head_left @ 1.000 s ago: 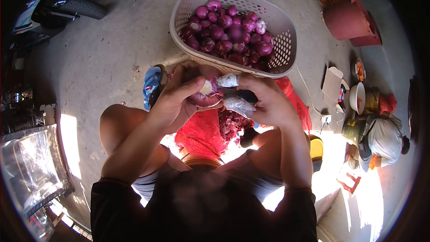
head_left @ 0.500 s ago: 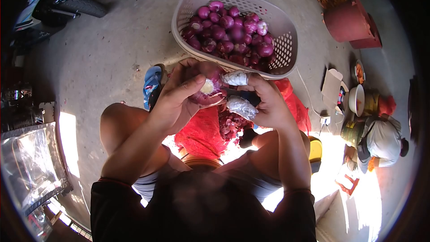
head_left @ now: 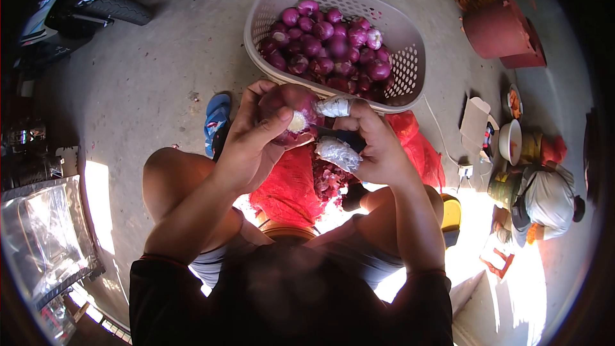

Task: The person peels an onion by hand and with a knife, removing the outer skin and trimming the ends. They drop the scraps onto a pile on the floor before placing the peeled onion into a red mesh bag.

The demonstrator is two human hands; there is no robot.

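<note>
My left hand (head_left: 246, 138) is wrapped round a large red onion (head_left: 288, 99), its pale root end turned toward me and my thumb pressed beside it. My right hand (head_left: 378, 147) comes in from the other side, thumb and index finger wrapped in silvery tape (head_left: 338, 154). Between those fingers is a small dark-handled knife (head_left: 349, 138), mostly hidden, with its blade end close against the onion. The wrapped index fingertip touches the onion's upper right side. Below my hands are a red mesh sack (head_left: 288, 186) and a heap of purple onion skins (head_left: 330, 179).
A perforated grey basket (head_left: 256, 25) of red onions (head_left: 320, 48) stands just beyond my hands. A blue flip-flop (head_left: 218, 118) lies to the left. On the right are an open cardboard box (head_left: 475, 122), a white bowl (head_left: 510, 141), red tubs (head_left: 496, 29) and another person (head_left: 548, 202).
My right hand has shifted slightly left, bringing its taped fingers closer around the onion. The onion has turned a little in my left hand.
</note>
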